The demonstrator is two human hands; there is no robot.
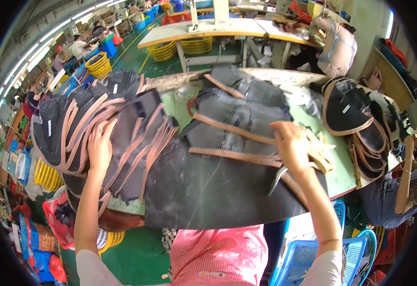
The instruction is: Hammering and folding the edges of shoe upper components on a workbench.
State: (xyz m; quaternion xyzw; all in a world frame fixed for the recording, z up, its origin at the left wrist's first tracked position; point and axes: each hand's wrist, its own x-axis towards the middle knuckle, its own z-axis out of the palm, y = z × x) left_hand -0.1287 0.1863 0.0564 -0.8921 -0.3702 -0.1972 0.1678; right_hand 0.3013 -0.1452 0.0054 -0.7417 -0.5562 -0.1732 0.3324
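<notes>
My left hand (101,145) lies on a pile of black fabric pieces (51,126) with brown edging at the left, its fingers curled over a brown-edged piece. More dark pieces with brown strips (139,138) overlap just right of it. In the middle, several black pieces (246,107) lie spread in rows, with toothed brown strips (232,128) along their edges. My right hand (292,145) is closed at the right end of these strips; what its fingers hold is hidden. A curved metal tool (276,180) shows below that hand, and beige strips (320,155) lie beside it.
A black mat (189,190) covers the near part of the green table (344,167). More edged black pieces (346,107) are stacked at the right. Blue baskets (299,257) stand below right, a red basket (58,217) below left. Another person (335,45) sits at the far right.
</notes>
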